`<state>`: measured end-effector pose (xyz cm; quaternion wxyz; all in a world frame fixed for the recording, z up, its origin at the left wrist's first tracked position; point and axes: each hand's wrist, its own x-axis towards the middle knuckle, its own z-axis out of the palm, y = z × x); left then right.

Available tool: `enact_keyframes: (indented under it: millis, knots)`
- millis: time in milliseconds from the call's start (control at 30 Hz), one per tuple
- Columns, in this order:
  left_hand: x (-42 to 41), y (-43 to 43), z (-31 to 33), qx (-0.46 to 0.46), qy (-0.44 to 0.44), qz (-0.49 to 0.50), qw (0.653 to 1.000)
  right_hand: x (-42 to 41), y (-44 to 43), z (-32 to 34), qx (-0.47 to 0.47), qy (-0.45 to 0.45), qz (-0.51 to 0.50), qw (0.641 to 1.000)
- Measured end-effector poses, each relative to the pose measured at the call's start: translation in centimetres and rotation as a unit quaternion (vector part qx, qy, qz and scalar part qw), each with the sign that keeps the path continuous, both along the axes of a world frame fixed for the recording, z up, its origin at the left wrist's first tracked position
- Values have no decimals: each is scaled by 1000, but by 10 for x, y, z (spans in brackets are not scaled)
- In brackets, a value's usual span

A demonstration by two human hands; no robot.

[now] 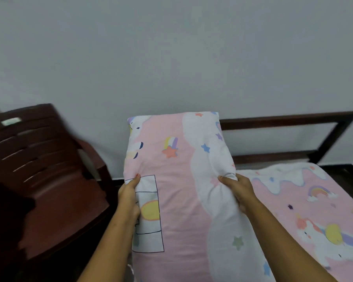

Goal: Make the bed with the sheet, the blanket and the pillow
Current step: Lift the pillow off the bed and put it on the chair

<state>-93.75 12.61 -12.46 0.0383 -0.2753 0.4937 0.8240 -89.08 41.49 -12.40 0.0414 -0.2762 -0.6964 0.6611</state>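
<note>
A long pillow [177, 180] in a pink and white case with stars and a rainbow print is held up in front of me, tilted away toward the wall. My left hand [129, 197] grips its left edge, thumb on the front face. At its right edge, my right hand [239, 192] pinches a bunch of the white fabric. To the right lies the bed, covered by a pink sheet [306, 208] with unicorns and rainbows. No blanket is in view.
A dark red plastic chair [49, 180] stands close on the left, next to the bed. The dark wooden headboard frame [289, 119] runs along the grey wall behind the bed.
</note>
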Motion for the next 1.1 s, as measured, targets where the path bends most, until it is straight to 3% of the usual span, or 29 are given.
enact_keyframes:
  millis: [367,767,1100]
  knots:
    - [-9,-136,-8,73,32,172,982,-106,-144,52,73,65,150,984]
    - [-99,-288,-33,58,9,227,972,-238,-311,62,199,110,218,949]
    - [-146,-372,-46,36,-7,285,958,-331,-465,78,304,180,302,885]
